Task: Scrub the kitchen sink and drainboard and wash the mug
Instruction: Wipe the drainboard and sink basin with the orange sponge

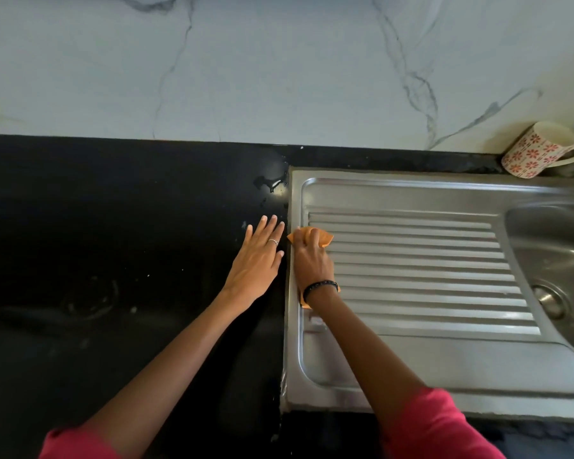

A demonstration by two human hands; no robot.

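While your right hand [312,256] presses the cloth [315,236] at the drainboard [428,260] edge, fingers curled on it, left hand [257,260] flat, fingers straight, on the wet table [130,226] — it could slip.

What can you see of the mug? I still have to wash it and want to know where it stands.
The mug is cream-white, printed with rows of red-orange flower motifs, and looks ceramic. It has one loop handle, turned to the right. It stands upright on the black counter, at the far right by the marble-look wall, just behind the steel drainboard. Its pale inside shows; any contents cannot be told. No hand touches it.
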